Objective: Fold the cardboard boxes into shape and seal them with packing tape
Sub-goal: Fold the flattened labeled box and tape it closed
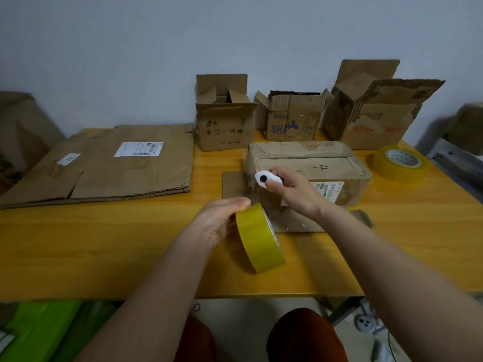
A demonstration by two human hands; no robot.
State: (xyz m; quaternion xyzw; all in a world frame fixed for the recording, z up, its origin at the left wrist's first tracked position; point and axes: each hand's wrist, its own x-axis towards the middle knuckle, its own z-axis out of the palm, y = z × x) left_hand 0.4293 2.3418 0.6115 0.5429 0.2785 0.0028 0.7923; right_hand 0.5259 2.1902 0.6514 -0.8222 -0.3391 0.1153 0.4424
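The person is sealing a folded box (308, 171) that lies on its side on the worktop (130, 244), its closed flaps already showing glossy tape along the seam. The left hand (219, 223) holds a yellow tape roll (260, 239) upright just in front of the box's near-left corner, fingers laid along the rim and thumb behind; a clear strip seems to run from the roll up to the box, though it is hard to make out. The right hand (290, 190) grips a small white cutter (268, 178) with a black button, held at that same corner. The step in hand looks like cutting the strip free, so the next move calls for keeping the tape taut while the blade crosses it, then pressing the loose end flat. Three open boxes (224, 126) stand along the wall, a flattened box (109, 165) lies to the left, and a second roll (401, 163) sits at the right.
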